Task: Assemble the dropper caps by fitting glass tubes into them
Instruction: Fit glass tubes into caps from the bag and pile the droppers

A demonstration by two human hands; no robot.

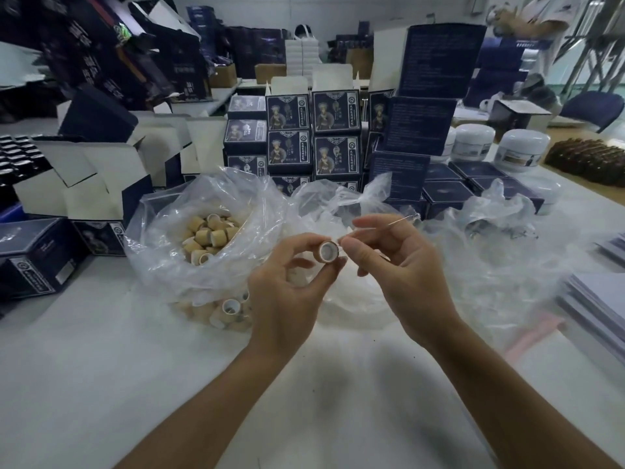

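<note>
My left hand point(287, 286) pinches a tan dropper cap point(328, 251) between thumb and fingers, its white open mouth turned toward me. My right hand point(395, 262) holds a thin clear glass tube point(389, 225) between thumb and forefinger; the tube slants up to the right, and its lower end sits close to the cap's right rim. Whether the tube touches the cap I cannot tell. A clear plastic bag point(162, 265) on the left holds several loose tan caps point(209, 236), and more caps point(225, 309) lie beneath it by my left wrist.
Crumpled clear bags point(490, 238) lie behind and right of my hands. Stacked dark blue boxes point(311, 137) and open cartons point(101, 177) crowd the back of the white table point(101, 384). White jars point(521, 147) and a paper stack point(598, 299) stand on the right.
</note>
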